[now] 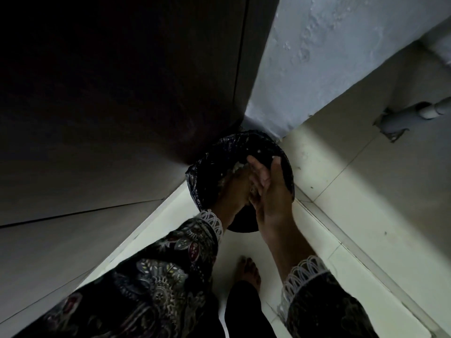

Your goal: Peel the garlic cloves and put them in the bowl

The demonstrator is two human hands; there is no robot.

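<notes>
- We see both hands over a round bin (244, 152) lined with a black bag, standing on the floor (329, 181) in a corner.
- Our right hand (273, 189) is flat, fingers straight, brushing against the left.
- Our left hand (238, 191) lies partly behind it; we cannot tell how far it is open.
- Pale garlic skins (238, 168) cling by the left hand's fingers.
- A dark cabinet (122, 93) crowds the bin's left; a grey pipe (410, 115) enters the wall at right.
- A bare foot (249, 272) stands below.
</notes>
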